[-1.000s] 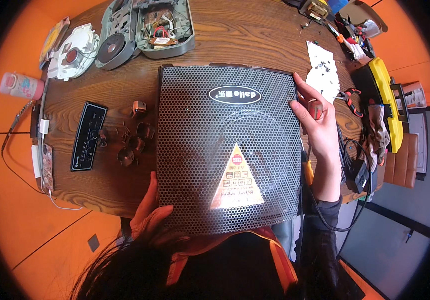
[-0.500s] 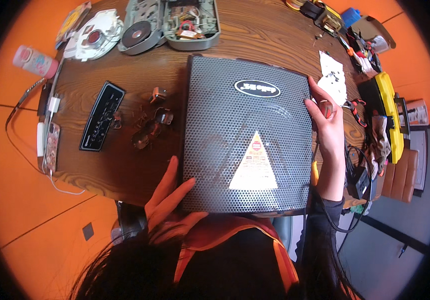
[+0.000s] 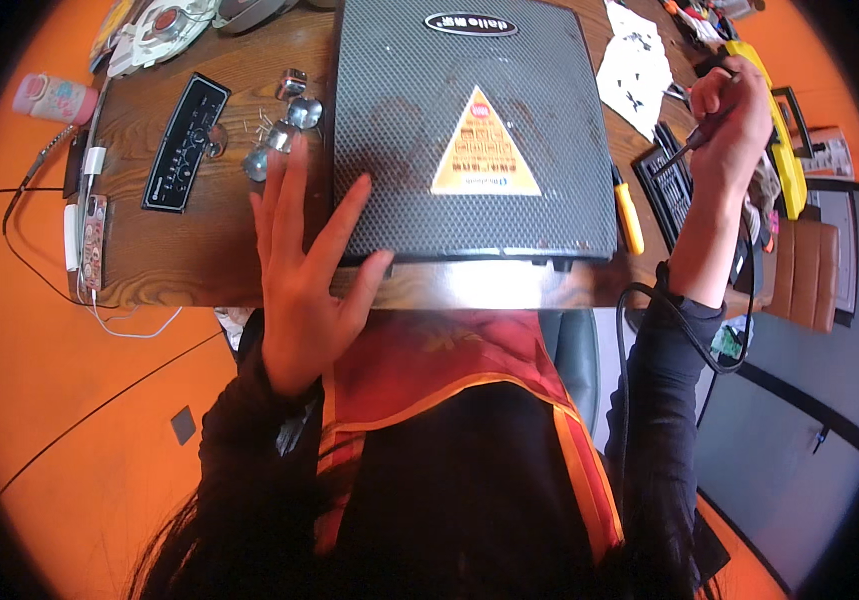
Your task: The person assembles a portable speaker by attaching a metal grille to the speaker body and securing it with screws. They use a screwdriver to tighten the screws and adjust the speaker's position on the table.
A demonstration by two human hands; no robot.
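Observation:
A large black speaker box (image 3: 400, 150) with a perforated grille, an oval badge and a triangular orange sticker (image 3: 485, 150) lies grille-up on the wooden table. My left hand (image 3: 310, 240) is spread open at its near left corner, fingertips over or against the grille; whether they touch is unclear. To the right of the speaker, my right hand (image 3: 735, 125) is raised and closed round a slim dark tool with a thin tip (image 3: 695, 140); its exact kind cannot be made out. A black cable (image 3: 690, 335) loops by the right forearm.
Left of the speaker lie a black control panel (image 3: 185, 145) with knobs and several small metal parts (image 3: 300, 110). On the right are a yellow-handled tool (image 3: 630, 215), a black slotted tray (image 3: 662, 185), white paper with dark bits (image 3: 635, 70) and a yellow toolbox (image 3: 785, 150).
My right hand has left the speaker's right edge and moved out to the right. My left hand has opened at the corner. The speaker now sits higher in the picture, beyond the table's near edge.

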